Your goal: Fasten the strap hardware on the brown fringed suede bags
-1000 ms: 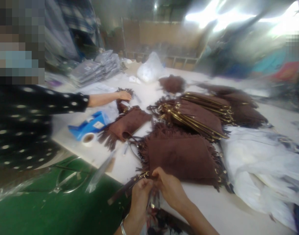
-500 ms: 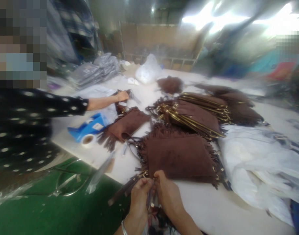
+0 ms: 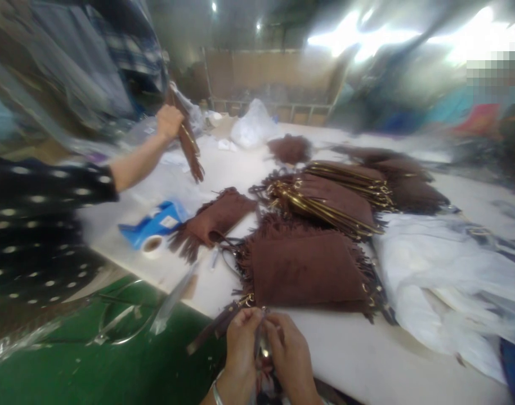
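Note:
At the table's near edge, my left hand [image 3: 241,351] and my right hand [image 3: 290,351] are close together with fingers pinched. Between them is a small thing with a shiny metal part [image 3: 264,352]; its shape is too blurred to name. A fringed brown bag [image 3: 310,270] lies flat just beyond my fingers. From its near left corner a brown strap [image 3: 215,326] with gold rings hangs over the edge, beside my left hand. Another brown fringed piece [image 3: 223,216] lies further left.
Stacked brown bags with gold zips [image 3: 328,197] lie behind. White wrapping [image 3: 434,275] covers the right side. A blue packet [image 3: 151,225] and a tape roll [image 3: 151,243] sit left. A co-worker's hand [image 3: 170,121] holds up a brown piece [image 3: 188,140].
The co-worker's hand has lifted a brown piece off the table, up and to the left. My right hand's fingers have come down slightly, away from the bag's edge.

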{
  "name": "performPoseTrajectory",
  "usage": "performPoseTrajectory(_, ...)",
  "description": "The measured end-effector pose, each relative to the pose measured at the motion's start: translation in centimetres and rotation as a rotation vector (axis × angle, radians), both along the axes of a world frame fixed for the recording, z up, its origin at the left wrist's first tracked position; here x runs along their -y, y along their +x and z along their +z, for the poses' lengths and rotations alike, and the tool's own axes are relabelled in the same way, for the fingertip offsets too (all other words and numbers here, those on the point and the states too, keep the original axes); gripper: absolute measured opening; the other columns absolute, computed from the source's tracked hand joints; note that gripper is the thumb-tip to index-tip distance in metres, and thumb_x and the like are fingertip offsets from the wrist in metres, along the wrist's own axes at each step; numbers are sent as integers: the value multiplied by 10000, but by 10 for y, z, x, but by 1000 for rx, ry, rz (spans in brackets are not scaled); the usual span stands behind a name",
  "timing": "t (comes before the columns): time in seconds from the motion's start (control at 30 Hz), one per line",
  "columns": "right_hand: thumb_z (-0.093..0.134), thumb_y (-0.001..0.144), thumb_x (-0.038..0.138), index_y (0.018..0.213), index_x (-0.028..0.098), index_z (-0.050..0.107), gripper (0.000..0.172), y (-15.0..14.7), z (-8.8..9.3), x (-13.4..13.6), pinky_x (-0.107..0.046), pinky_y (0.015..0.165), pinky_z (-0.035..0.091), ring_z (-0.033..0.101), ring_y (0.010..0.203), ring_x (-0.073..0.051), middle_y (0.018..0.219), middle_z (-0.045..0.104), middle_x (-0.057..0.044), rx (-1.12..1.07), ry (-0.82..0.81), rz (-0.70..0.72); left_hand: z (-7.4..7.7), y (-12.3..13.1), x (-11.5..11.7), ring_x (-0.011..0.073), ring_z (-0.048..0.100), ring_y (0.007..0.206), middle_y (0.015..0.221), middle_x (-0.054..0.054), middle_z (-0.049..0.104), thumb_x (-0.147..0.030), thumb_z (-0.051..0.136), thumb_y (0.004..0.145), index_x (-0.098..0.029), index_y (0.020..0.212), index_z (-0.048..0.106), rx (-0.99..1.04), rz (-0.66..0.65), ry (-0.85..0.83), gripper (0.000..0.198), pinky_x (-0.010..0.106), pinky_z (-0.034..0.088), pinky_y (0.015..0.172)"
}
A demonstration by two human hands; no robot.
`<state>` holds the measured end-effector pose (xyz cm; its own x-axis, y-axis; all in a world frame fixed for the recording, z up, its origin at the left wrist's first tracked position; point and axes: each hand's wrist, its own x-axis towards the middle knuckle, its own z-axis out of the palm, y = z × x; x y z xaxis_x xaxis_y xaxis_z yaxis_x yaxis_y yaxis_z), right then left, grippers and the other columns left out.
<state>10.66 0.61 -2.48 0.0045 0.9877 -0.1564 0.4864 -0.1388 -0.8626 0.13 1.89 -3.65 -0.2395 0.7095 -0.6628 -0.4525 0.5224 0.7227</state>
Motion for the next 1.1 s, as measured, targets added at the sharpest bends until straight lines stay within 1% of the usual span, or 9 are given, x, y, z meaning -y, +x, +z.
performPoseTrajectory(0.07,435,911,355,987,231,650,260,-3,-4,-1,-267,859,452,611,959,-177,1013,666,-35,-89,-33,-33,-1,1,1,134,541,576,649,13,616,-362,708,673,-154,812,613,-41,-10,-7,267,245,426,545)
performPoseTrajectory(0.17,471,888,402,998,207,650,287,-5,-8,-4,-278,827,472,617,927,-193,1001,665,-53,-205,-96,-54,3,1,4,132,550,592,673,19,625,-372,702,687,-151,826,623,-94,-13,-10,273,233,412,537)
performPoseTrajectory(0.3,518,850,364,1076,180,611,306,-2,-9,-1,-294,797,487,611,892,-202,1005,643,-70,-254,-126,-11,12,2,4,159,586,591,685,29,642,-381,692,701,-160,861,636,-16,-13,-57,279,265,439,554)
performPoseTrajectory(0.43,554,812,298,1163,201,541,365,-9,-7,9,-301,815,479,605,927,-205,1100,618,-71,-134,-67,11,16,3,2,147,586,600,686,40,653,-270,736,632,-122,784,663,-6,29,8,225,280,473,633)
performPoseTrajectory(0.53,531,833,307,1128,220,521,307,-17,-1,11,-302,791,462,624,939,-219,1083,637,-64,6,-87,-23,17,4,2,163,611,697,725,56,675,-225,759,580,-107,746,678,-45,56,54,219,275,483,707)
performPoseTrajectory(0.63,436,898,322,1082,228,512,220,-19,6,6,-310,763,439,642,935,-232,1039,663,-61,87,-137,-21,20,6,3,159,603,668,705,55,680,-247,760,575,-110,724,679,-76,54,28,218,263,469,651)
performPoseTrajectory(0.7,392,921,326,1056,231,512,205,-17,8,4,-319,758,431,646,919,-233,1012,673,-56,87,-155,-3,24,7,4,154,594,619,686,53,679,-262,757,576,-111,728,681,-73,43,-1,228,257,451,591)
performPoseTrajectory(0.9,436,902,358,1016,217,523,201,-9,3,4,-296,737,463,659,820,-194,937,687,-45,-154,-156,-3,26,1,1,156,608,601,680,54,680,-237,723,573,-108,747,690,-50,25,-21,219,268,474,586)
performPoseTrajectory(1.1,485,866,409,986,187,537,258,-11,-7,5,-301,710,506,662,771,-202,866,675,-59,-344,-176,-33,24,-5,-1,146,617,582,665,48,674,-200,707,606,-111,730,661,-67,-16,-27,159,266,489,597)
